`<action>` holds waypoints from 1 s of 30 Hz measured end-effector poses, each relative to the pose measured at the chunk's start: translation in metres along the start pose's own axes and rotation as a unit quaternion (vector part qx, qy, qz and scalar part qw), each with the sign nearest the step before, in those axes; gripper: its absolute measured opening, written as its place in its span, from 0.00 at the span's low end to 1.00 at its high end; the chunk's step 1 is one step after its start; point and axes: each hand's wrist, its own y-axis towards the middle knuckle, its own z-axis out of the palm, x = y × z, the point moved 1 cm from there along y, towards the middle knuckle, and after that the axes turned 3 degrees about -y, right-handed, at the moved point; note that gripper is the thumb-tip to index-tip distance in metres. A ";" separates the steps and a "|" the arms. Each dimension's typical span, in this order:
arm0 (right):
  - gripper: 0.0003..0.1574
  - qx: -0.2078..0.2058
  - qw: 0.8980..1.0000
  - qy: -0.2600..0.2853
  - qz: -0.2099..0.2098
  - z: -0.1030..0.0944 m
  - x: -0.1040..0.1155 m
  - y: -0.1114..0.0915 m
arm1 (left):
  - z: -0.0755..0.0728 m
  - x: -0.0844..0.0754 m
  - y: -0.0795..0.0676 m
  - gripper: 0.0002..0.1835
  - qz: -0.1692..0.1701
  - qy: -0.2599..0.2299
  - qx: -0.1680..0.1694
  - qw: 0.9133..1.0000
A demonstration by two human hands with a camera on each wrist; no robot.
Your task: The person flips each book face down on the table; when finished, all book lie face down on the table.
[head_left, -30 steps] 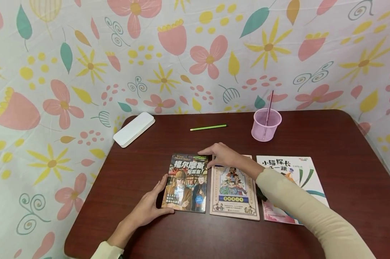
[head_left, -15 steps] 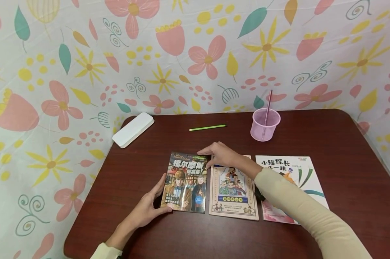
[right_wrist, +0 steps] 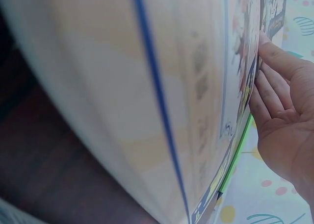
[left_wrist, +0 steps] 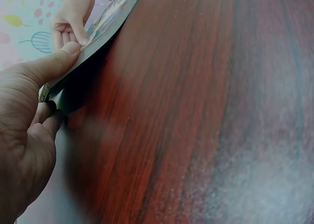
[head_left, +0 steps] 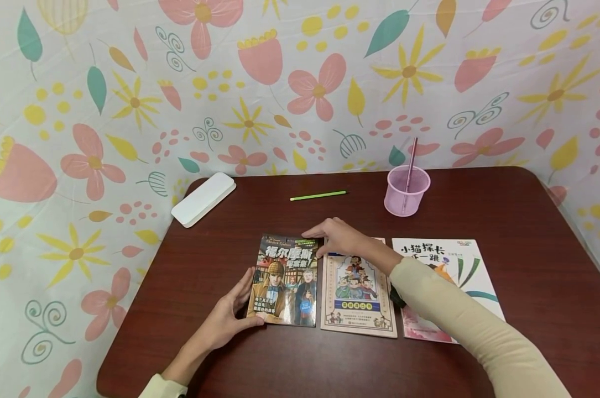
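Note:
A glossy comic-style book (head_left: 285, 284) with a detective in a cap on its cover lies face up on the dark table. My left hand (head_left: 230, 318) holds its lower left corner, thumb at the bottom edge and fingers along the left side. At the opposite, upper right corner my right hand (head_left: 337, 237) has its thumb on the side edge and fingers at the top edge. Just right of it lies a cream book (head_left: 358, 309), its upper part covered by my right hand and wrist. The left wrist view shows my left thumb (left_wrist: 56, 64) against the book's edge.
A white picture book (head_left: 479, 265) lies farther right, partly under my right sleeve. Toward the wall are a white case (head_left: 203, 199), a green pencil (head_left: 318, 195) and a pink mesh cup (head_left: 404, 199) with a pencil standing in it. A flowered cloth (head_left: 280, 110) hangs behind the table.
The head view has drifted slightly. Both hands keep their places on the detective book, which has turned only a little; the other things stay put.

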 end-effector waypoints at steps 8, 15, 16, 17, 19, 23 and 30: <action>0.40 0.005 1.000 0.005 0.007 -0.001 0.001 0.002 | 0.001 -0.002 0.001 0.61 0.007 -0.059 -0.002 0.998; 0.40 0.007 1.000 0.007 0.010 -0.001 0.004 0.001 | 0.001 -0.003 -0.001 0.60 -0.005 -0.075 -0.006 0.997; 0.40 0.007 1.000 0.006 0.011 -0.001 0.004 0.001 | 0.001 -0.002 -0.001 0.59 -0.008 -0.075 -0.007 0.997; 0.40 0.006 1.000 0.003 0.012 -0.001 0.004 0.001 | 0.002 -0.002 -0.002 0.59 -0.011 -0.076 -0.008 0.997; 0.40 0.008 1.000 0.002 0.015 0.000 0.004 0.001 | 0.002 0.000 -0.002 0.59 -0.015 -0.076 -0.010 0.997; 0.40 0.008 1.000 -0.004 0.009 0.000 0.004 0.000 | 0.002 0.003 -0.004 0.58 -0.015 -0.076 -0.014 0.997; 0.42 0.005 1.000 0.003 0.007 0.001 0.003 0.000 | 0.002 0.004 -0.005 0.57 -0.008 -0.075 -0.024 0.997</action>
